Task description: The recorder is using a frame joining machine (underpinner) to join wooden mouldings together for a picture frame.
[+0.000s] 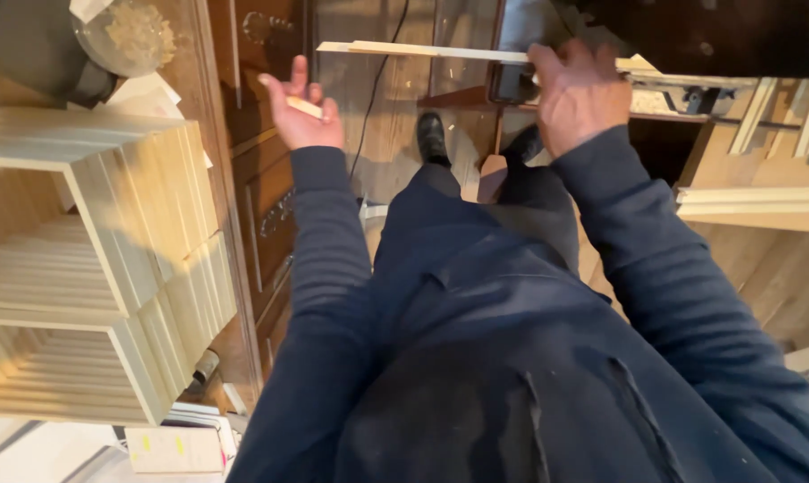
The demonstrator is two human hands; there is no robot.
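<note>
left hand (299, 112) curls its fingers loosely round one small wood offcut (305, 107), while right hand (580, 94), fingers clamped, presses one long strip (422, 50); two stacks of strips (145, 210) lie left of it.

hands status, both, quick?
Left hand: palm up, fingers loosely curled, holding a small wood piece.
Right hand: closed over a long thin wood strip, gripping it.

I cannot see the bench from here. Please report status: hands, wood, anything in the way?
Left hand holds a small wood piece. Right hand grips the long wood strip. Black cable hangs under the strip.
</note>
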